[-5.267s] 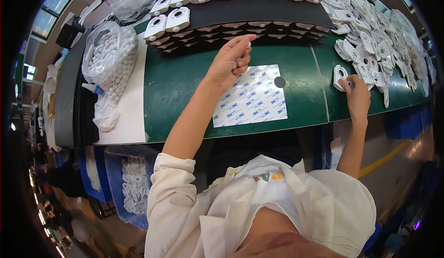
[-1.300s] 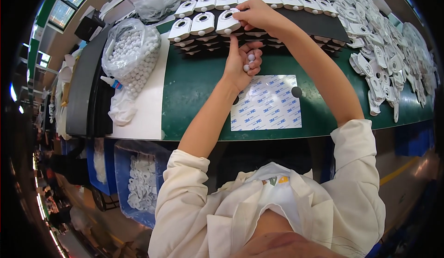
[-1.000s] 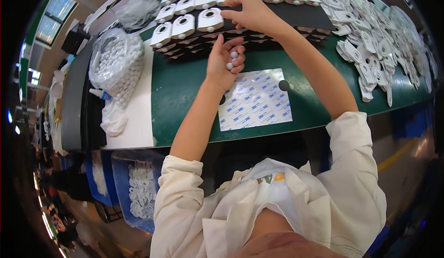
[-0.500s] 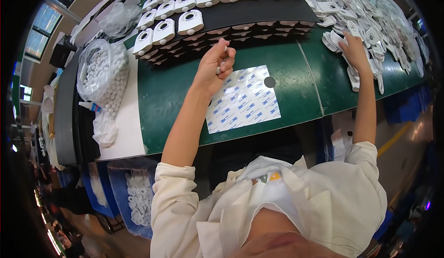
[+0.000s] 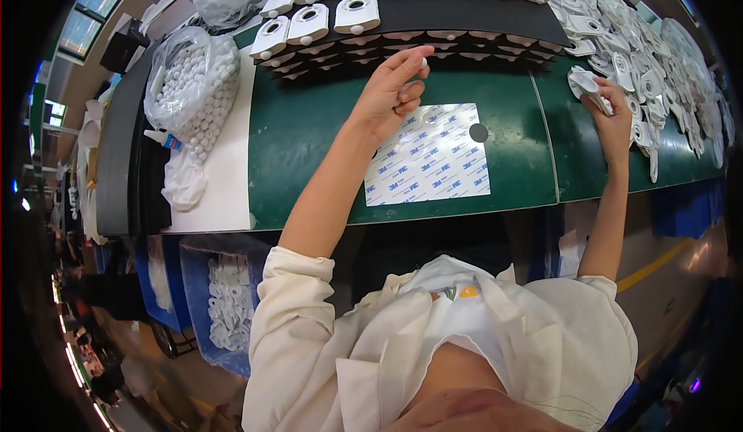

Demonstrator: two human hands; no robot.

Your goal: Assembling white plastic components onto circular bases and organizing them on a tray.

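Note:
My left hand (image 5: 389,95) is closed above the table, thumb and forefinger pinched on a small white ball (image 5: 424,63). Its other fingers curl in toward the palm, and whatever lies beneath them is mostly hidden. At the right, my right hand (image 5: 614,118) grips a white plastic part (image 5: 586,85) by its lower end, beside a large heap of similar white parts (image 5: 650,84). Between my hands a white sheet with blue print (image 5: 429,165) lies flat. A dark grey disc (image 5: 479,132) sits at its right edge.
Rows of white housings (image 5: 357,14) with round dark openings stand on stacked black boards (image 5: 464,22) at the back. A clear bag of white balls (image 5: 190,84) and a small glue bottle (image 5: 162,138) are at left. Below the green table (image 5: 309,192), a blue bin (image 5: 228,304) holds white parts.
My right hand has lifted a white part off the heap's near edge and drawn it slightly toward me. My left hand stays pinched, turned a little. The whole view has shifted.

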